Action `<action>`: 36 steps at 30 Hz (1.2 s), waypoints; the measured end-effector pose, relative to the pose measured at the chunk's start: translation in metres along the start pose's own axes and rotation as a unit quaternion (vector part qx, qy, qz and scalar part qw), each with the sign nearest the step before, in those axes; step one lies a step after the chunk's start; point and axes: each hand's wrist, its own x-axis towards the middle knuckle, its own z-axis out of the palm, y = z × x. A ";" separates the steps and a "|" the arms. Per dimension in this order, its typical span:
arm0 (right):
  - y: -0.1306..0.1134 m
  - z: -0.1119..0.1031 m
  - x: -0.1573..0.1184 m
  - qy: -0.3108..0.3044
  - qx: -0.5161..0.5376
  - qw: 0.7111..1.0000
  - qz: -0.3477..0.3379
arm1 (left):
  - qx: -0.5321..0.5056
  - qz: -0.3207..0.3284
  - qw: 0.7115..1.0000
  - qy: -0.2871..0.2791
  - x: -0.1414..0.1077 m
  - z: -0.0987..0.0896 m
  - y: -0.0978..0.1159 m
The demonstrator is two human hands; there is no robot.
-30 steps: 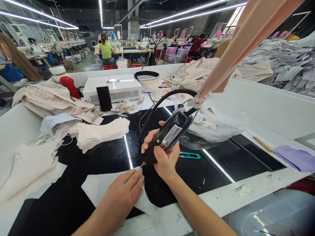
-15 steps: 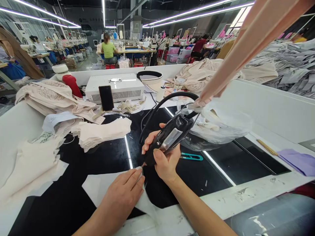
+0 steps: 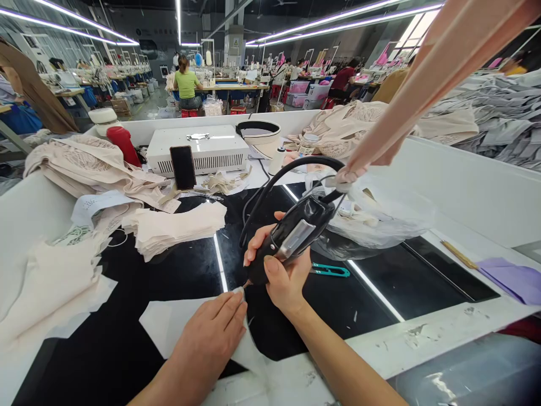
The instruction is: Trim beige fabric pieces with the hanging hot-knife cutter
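Note:
My right hand (image 3: pixel 285 268) is wrapped round a black corded hand tool (image 3: pixel 291 234), tilted with its narrow copper-coloured tip down and to the left. The tip meets or nearly meets the edge of a white fabric piece (image 3: pixel 164 327) beside my left fingertips; exact contact is too small to tell. My left hand (image 3: pixel 211 332) lies flat on that fabric, fingers stretched out and pressing it down, its thumb hidden. A taut peach cloth strip (image 3: pixel 393 124) is tied at the tool's cable end. Right of my right hand lie teal thread snips (image 3: pixel 330 270).
A black glossy panel (image 3: pixel 203 270) covers the worktop. Stacked cream fabric pieces (image 3: pixel 181 225), a phone (image 3: pixel 182 168) and a white vented box (image 3: pixel 198 149) stand beyond. A clear plastic bag (image 3: pixel 384 220) sits right, near a yellow-handled tool (image 3: pixel 459 255). White walls (image 3: pixel 473 192) border the table.
My left hand has shifted very slightly left and down with the fabric. The tool and my right hand stay almost where they were.

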 end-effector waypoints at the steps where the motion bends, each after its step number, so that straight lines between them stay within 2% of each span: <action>1: 0.000 0.000 0.000 -0.001 0.005 1.000 -0.001 | 0.000 0.000 1.000 -0.001 -0.001 0.001 0.000; 10: -0.005 -0.002 0.000 0.009 0.039 0.999 -0.014 | 0.003 -0.021 1.000 0.007 -0.004 0.005 0.003; 36: 0.000 0.002 -0.004 0.004 0.027 1.000 -0.014 | 0.019 -0.006 0.999 0.028 -0.001 0.004 0.004</action>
